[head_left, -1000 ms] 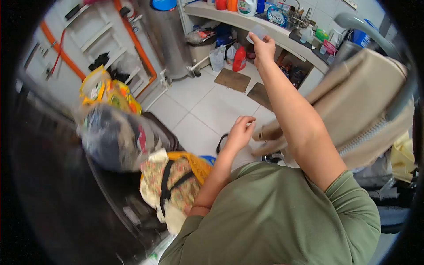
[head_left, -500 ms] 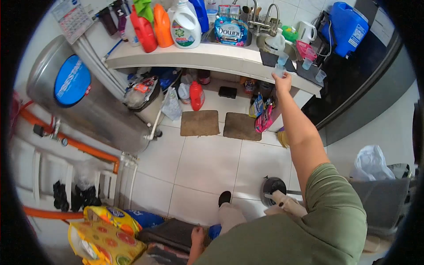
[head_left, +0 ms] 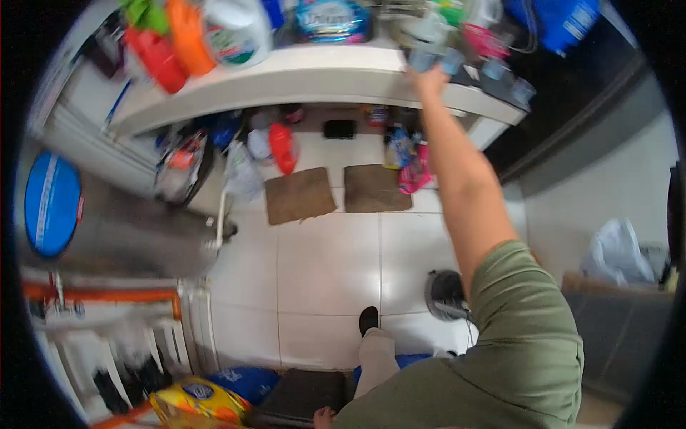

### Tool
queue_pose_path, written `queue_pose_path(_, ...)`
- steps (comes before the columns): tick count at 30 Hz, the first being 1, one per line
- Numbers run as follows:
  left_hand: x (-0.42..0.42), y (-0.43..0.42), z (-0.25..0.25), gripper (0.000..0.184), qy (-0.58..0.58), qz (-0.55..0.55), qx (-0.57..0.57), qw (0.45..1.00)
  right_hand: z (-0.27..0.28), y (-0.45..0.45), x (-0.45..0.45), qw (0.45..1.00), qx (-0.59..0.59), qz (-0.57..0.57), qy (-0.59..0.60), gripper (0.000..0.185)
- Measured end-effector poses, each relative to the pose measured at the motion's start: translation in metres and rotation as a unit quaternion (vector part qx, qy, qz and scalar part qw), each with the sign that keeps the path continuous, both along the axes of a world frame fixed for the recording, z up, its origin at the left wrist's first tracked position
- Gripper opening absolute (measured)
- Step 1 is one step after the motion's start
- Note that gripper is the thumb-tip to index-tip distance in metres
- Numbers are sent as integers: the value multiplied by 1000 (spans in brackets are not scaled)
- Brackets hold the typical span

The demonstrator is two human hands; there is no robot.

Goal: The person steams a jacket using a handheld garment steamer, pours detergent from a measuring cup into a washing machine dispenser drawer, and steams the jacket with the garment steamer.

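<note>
"Where to find the cup (head_left: 421, 60)?"

"Up at the white counter (head_left: 321, 80), toward the right end, right by the fingertips of the right hand (head_left: 430, 80)."

"Which way from the fingers?"

"Just past them, on the far side and slightly left. Touching or nearly so."

"Pinched, or merely met?"

"Cannot tell. Too smeared there to say whether pressed around the wall or spread beside it."

"And the long axis?"

"Roughly upright, by the look of it; too blurred to rule out a tilt."

"Anything close by?"

"A second cup (head_left: 451, 61) just to the right. Then a third cup (head_left: 493, 69) and a fourth cup (head_left: 523, 91) farther right, beside a dark mat (head_left: 502, 89)."

"Nearer hand?"

"Right, plainly, at full stretch. Left hand (head_left: 324, 417) well apart, low at the near edge, mostly cut off. Cannot tell whether spread or curled."
</note>
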State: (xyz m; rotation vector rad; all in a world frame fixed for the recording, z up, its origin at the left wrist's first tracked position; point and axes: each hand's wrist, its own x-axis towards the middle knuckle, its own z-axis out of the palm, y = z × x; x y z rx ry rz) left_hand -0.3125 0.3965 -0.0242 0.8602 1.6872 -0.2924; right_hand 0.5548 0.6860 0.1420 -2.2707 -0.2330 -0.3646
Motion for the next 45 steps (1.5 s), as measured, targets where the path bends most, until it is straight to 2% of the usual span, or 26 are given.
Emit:
queue_pose_path(3,28,45,-23,25,-67,-130,51,988,-16,-50,-99,990,82,17,-110,77)
queue_pose_path(5,79,80,-42,25,-126,-237,113,957,-19,-104,-199,984,164,56,38,78)
queue_pose_path(7,142,106,-51,24,-184,-344,181,903,-38,-170,-285,930,93,195,298,76)
queue_pose_path(8,176,115,-79,23,-232,-358,232,874,-65,-187,-326,905,13,224,361,84)
queue_pose_path(9,228,121,-37,23,-268,-413,224,841,-54,-213,-368,839,-62,289,456,83)
queue_pose_path(10,267,129,-36,23,-315,-413,160,839,23,-247,-405,744,-95,344,565,80)
queue_pose_path(11,305,122,-23,25,-410,-449,269,747,57,-281,-428,720,-24,406,562,74)
queue_pose_path(12,338,136,-48,23,-472,-382,148,781,77,-309,-447,689,47,468,551,69)
queue_pose_path(14,397,127,-23,23,-505,-377,95,771,104,-375,-458,692,78,572,434,58)
queue_pose_path(15,420,107,39,24,-482,-441,170,737,114,-415,-467,674,108,554,477,57)
queue_pose_path(17,438,89,80,25,-455,-416,112,779,128,-508,-487,633,164,482,583,56)
queue_pose_path(18,445,82,95,25,-440,-400,84,800,106,-556,-495,655,167,534,508,57)
queue_pose_path(19,448,77,108,25,-439,-392,85,804,149,-600,-507,732,111,488,462,55)
queue_pose_path(21,441,65,132,24,-431,-372,86,817,193,-674,-516,766,22,454,455,50)
queue_pose_path(23,440,49,163,20,-471,-323,125,811,267,-733,-525,820,-101,350,441,37)
queue_pose_path(24,444,42,175,19,-503,-289,147,801,283,-759,-528,922,-50,252,290,31)
queue_pose_path(25,443,33,189,17,-532,-253,170,790,294,-783,-528,981,4,146,128,25)
queue_pose_path(26,442,17,213,16,-581,-208,216,757,305,-799,-519,993,98,45,43,22)
queue_pose_path(27,440,-6,242,15,-626,-159,262,718,314,-809,-503,980,189,-55,-41,19)
queue_pose_path(29,427,-60,299,17,-705,-92,356,607,322,-830,-464,962,192,-28,-194,22)
queue_pose_path(31,406,-121,341,18,-756,-18,399,518,335,-822,-434,950,109,20,-292,31)
queue_pose_path(33,384,-178,361,19,-780,29,428,456,335,-810,-405,937,87,99,-322,44)
queue_pose_path(36,357,-243,361,22,-738,-4,494,459,335,-799,-382,935,159,139,-286,65)
queue_pose_path(39,344,-284,380,23,-657,-65,583,473,340,-797,-356,919,153,161,-326,67)
queue_pose_path(43,340,-304,404,32,-548,-139,690,451,341,-784,-336,907,126,173,-363,52)
queue_pose_path(45,339,-313,403,44,-548,-157,663,484,354,-783,-340,908,168,200,-328,46)
